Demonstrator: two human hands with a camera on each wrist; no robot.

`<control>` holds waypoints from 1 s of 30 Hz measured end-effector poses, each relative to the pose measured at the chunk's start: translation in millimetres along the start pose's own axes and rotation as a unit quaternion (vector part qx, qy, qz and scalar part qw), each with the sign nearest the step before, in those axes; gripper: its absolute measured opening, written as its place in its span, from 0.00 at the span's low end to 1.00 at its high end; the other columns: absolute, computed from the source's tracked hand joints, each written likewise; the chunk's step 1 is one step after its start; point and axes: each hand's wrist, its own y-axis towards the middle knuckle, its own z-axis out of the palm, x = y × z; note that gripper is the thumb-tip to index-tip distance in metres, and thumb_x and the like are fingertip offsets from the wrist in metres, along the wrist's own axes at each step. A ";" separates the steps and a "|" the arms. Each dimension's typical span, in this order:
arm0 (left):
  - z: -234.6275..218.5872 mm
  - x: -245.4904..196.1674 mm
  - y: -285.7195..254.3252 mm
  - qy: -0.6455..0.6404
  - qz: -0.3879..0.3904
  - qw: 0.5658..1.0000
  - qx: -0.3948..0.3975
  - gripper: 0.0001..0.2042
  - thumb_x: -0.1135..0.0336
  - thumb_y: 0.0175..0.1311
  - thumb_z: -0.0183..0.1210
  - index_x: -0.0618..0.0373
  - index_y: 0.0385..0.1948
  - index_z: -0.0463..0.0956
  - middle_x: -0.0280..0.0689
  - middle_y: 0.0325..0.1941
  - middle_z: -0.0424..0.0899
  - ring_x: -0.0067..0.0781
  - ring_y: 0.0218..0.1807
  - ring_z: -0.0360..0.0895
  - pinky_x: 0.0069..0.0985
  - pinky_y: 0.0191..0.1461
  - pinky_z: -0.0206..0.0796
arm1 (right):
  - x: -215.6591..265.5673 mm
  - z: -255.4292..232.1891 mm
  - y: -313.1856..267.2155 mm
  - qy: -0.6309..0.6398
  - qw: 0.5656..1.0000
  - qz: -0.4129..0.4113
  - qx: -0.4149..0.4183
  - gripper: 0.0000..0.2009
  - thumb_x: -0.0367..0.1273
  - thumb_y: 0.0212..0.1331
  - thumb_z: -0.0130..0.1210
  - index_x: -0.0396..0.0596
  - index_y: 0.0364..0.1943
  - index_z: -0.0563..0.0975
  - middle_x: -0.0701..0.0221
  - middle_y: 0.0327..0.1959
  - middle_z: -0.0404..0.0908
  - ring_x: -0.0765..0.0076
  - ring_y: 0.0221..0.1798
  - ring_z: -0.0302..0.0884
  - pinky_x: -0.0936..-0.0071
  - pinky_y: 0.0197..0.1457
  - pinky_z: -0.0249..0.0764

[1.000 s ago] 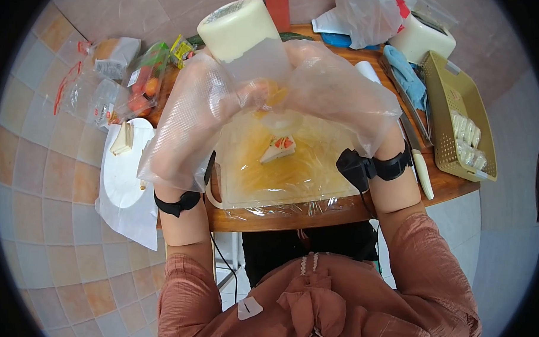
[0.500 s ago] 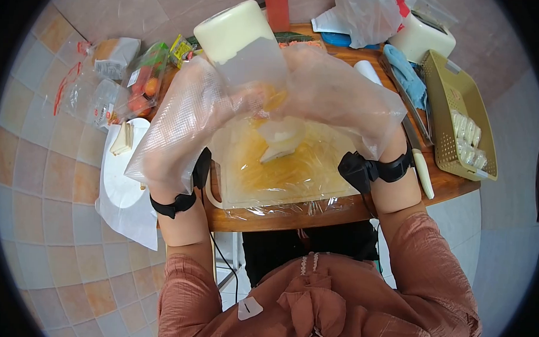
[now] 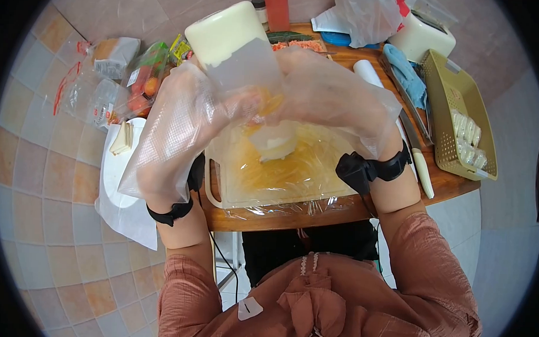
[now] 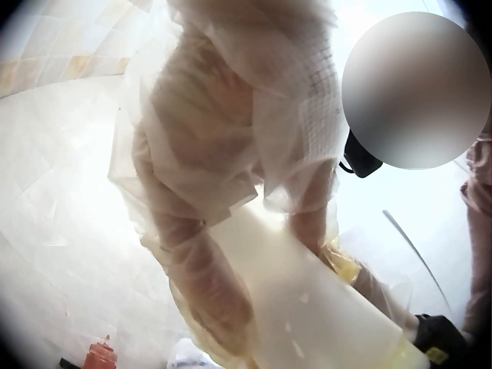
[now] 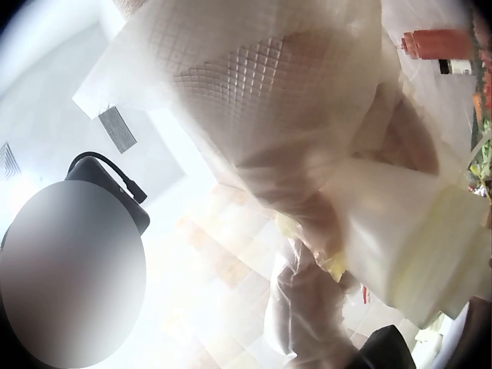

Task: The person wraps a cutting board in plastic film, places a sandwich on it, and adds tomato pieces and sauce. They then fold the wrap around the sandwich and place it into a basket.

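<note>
Both hands wear loose clear plastic gloves. Between them they hold a large plastic bottle, cream at its raised end and translucent white lower down. It is tipped over a cutting board. My left hand grips its left side, and my right hand wraps its right side; in the left wrist view, fingers lie along its white wall. A patch of yellow shows where the thumbs meet. The bottle's lower end overlaps a white item on the film-covered board. Wrinkled, yellow-tinted film covers the board.
At right lie a knife, tongs, a blue cloth and a basket of wrapped pieces. At left, a sandwich piece stands on a white plate. A tomato pack and a red bottle sit behind.
The bottle has shifted left and slightly toward me with both hands on it. Its lower end now covers the sandwich piece seen on the board a second ago.
</note>
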 end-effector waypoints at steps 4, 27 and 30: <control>5.1 -0.4 -3.3 -0.049 0.005 0.998 -0.030 0.23 0.55 0.57 0.69 0.71 0.41 0.79 0.48 0.29 0.86 0.40 0.32 0.82 0.30 0.44 0.72 | -9.3 7.4 -0.9 0.001 1.000 -0.007 -0.019 0.24 0.43 0.49 0.72 0.38 0.43 0.82 0.52 0.36 0.84 0.47 0.37 0.82 0.61 0.44 0.79; 14.5 1.0 4.6 0.015 0.026 0.998 -0.047 0.16 0.63 0.60 0.63 0.70 0.40 0.80 0.37 0.28 0.84 0.24 0.31 0.76 0.24 0.39 0.68 | -35.9 17.1 7.5 -0.085 0.980 -0.132 -0.119 0.15 0.33 0.45 0.71 0.38 0.34 0.82 0.52 0.32 0.83 0.43 0.38 0.81 0.57 0.44 0.79; 15.6 2.1 5.1 0.018 0.029 0.998 -0.048 0.17 0.61 0.60 0.63 0.69 0.41 0.80 0.37 0.28 0.83 0.25 0.31 0.75 0.25 0.39 0.66 | -16.9 7.8 0.3 -0.042 0.990 -0.061 -0.122 0.15 0.34 0.45 0.72 0.39 0.34 0.82 0.52 0.31 0.83 0.44 0.38 0.81 0.58 0.44 0.79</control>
